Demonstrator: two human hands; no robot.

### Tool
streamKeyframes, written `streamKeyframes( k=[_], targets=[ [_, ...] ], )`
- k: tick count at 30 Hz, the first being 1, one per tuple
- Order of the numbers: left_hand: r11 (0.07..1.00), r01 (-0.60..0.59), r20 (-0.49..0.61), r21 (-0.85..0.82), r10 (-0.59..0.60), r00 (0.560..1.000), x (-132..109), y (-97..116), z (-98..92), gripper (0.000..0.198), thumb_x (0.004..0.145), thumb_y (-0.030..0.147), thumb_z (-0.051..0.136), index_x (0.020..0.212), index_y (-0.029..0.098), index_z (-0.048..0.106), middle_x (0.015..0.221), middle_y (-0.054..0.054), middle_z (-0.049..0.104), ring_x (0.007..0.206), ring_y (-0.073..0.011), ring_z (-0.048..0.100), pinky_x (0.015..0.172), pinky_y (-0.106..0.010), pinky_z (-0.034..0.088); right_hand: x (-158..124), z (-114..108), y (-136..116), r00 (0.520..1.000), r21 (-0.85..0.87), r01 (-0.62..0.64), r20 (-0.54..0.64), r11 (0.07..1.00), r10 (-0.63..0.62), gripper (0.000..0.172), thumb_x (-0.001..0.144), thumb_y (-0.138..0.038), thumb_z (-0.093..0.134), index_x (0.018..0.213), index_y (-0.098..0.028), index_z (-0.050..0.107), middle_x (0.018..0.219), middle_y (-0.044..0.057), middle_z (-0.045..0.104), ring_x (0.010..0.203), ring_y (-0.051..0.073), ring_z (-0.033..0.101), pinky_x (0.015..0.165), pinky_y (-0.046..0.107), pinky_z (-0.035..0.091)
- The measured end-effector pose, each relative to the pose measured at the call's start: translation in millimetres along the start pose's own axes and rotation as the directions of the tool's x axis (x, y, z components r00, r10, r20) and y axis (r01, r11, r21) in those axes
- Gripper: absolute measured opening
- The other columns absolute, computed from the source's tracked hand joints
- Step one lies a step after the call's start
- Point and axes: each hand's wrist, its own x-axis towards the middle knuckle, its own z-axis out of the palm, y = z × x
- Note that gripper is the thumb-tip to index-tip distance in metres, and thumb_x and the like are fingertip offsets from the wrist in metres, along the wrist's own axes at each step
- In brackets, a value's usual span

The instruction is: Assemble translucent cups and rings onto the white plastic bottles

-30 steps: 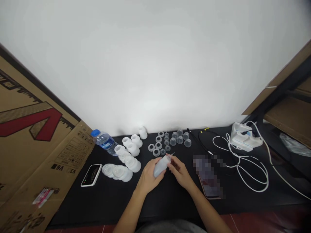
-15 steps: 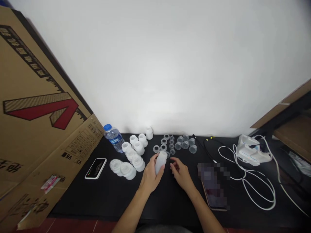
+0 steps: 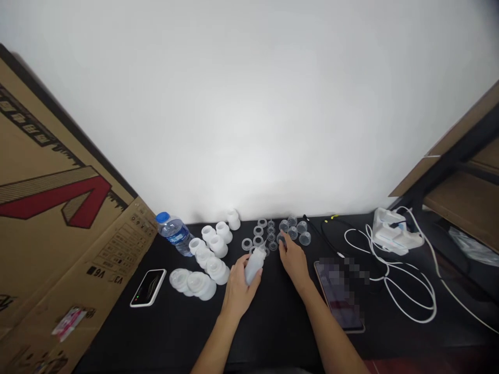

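My left hand is wrapped round a small translucent white bottle, which tilts away from me. A clear pointed tip shows at its top. Over on the right, my right hand has its thumb and fingers closed on a clear dome cap on the black table. More clear caps sit just beyond those fingers. Between the hands and the wall are small clear teat-like pieces in a column and translucent rings, some partly hidden by the bottle.
Several white bottle-shaped pieces and wide domed ones stand left of my hands. Beyond them are a water bottle and a white-framed device. On the right lie a phone, a white cable and a white charger. A cardboard box borders the left.
My right hand has moved forward and right, from beside the bottle to a clear cap. A clear tip now shows on the bottle's top. The view has shifted slightly.
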Motion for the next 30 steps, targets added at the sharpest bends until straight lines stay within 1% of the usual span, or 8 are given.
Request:
streamKeyframes(
  k=[2,6,11,15,19,22,26,30],
  targets=[
    [1.0,0.004,0.008,0.008,-0.005,1.0,-0.1,-1.2,0.2,0.048,0.104,0.048,0.064,0.143,0.022,0.056,0.119,-0.012,0.074,0.107,-0.0317,0.073,0.094,-0.049,0.059,-7.8,-3.2,-0.6,1.0,-0.045,-0.005,-0.008,0.999,0.005,0.029,0.111,-0.028,0.051,0.133,-0.022,0.069,0.115,0.012,0.083,0.095,0.027,0.081,0.074,0.029,0.049],
    [1.0,-0.019,0.027,0.008,0.018,0.999,0.9,0.3,-1.2,0.047,0.104,0.046,0.064,0.144,0.023,0.057,0.127,-0.013,0.073,0.114,-0.0328,0.072,0.099,-0.051,0.057,-16.1,-11.1,-3.0,0.997,-0.074,-0.065,0.029,0.995,0.068,0.015,0.11,-0.032,0.058,0.119,-0.022,0.066,0.095,0.007,0.082,0.082,0.025,0.08,0.067,0.028,0.042],
    [0.998,0.025,0.056,-0.06,-0.022,0.998,2.0,1.4,-1.7,0.046,0.103,0.046,0.065,0.144,0.026,0.058,0.136,-0.014,0.07,0.125,-0.0331,0.069,0.106,-0.05,0.055,-14.6,-11.6,-1.4,0.981,0.02,-0.185,0.058,0.983,0.183,0.026,0.105,-0.035,0.067,0.125,-0.019,0.063,0.084,0.005,0.078,0.08,0.028,0.078,0.066,0.029,0.04],
    [0.986,0.096,0.091,-0.134,-0.084,0.992,1.3,-0.7,-0.4,0.044,0.101,0.049,0.07,0.136,0.024,0.061,0.128,-0.012,0.074,0.116,-0.0306,0.074,0.098,-0.044,0.058,-12.7,-5.3,4.4,0.987,0.243,-0.159,0.003,0.957,0.163,0.027,0.101,-0.048,0.069,0.108,-0.022,0.069,0.072,0.002,0.072,0.07,0.026,0.072,0.064,0.031,0.042],
    [0.992,0.033,0.073,-0.12,-0.024,0.997,2.2,-0.8,-0.7,0.038,0.102,0.046,0.069,0.134,0.025,0.065,0.128,-0.011,0.074,0.117,-0.0293,0.073,0.101,-0.044,0.057,-8.0,0.0,7.4,0.982,0.524,-0.099,-0.084,0.846,0.167,0.047,0.101,-0.067,0.06,0.089,-0.023,0.072,0.071,0.003,0.071,0.064,0.023,0.064,0.066,0.032,0.047],
    [0.993,-0.017,0.042,-0.119,0.022,0.999,4.3,0.1,-1.5,0.035,0.103,0.044,0.067,0.132,0.025,0.068,0.127,-0.011,0.074,0.118,-0.0293,0.072,0.104,-0.044,0.056,-4.5,2.8,8.5,0.972,0.658,-0.084,-0.112,0.748,0.209,0.053,0.101,-0.07,0.055,0.089,-0.021,0.073,0.081,0.006,0.075,0.071,0.022,0.064,0.067,0.031,0.049],
    [0.992,-0.022,0.032,-0.122,0.026,0.999,6.1,0.2,-1.6,0.035,0.104,0.046,0.066,0.13,0.024,0.071,0.124,-0.012,0.074,0.116,-0.0302,0.073,0.101,-0.044,0.057,-4.0,6.4,8.9,0.962,0.707,-0.069,-0.139,0.704,0.233,0.047,0.102,-0.063,0.056,0.093,-0.02,0.072,0.088,0.008,0.078,0.077,0.024,0.068,0.072,0.032,0.05],
    [0.993,-0.019,0.02,-0.117,0.022,1.0,6.7,-0.6,-0.6,0.035,0.103,0.047,0.066,0.129,0.023,0.072,0.123,-0.011,0.074,0.115,-0.0303,0.073,0.101,-0.044,0.057,-7.0,8.6,6.2,0.979,0.66,-0.057,-0.108,0.749,0.17,0.039,0.103,-0.054,0.056,0.09,-0.021,0.072,0.086,0.007,0.077,0.075,0.023,0.068,0.073,0.033,0.05]
  ],
)
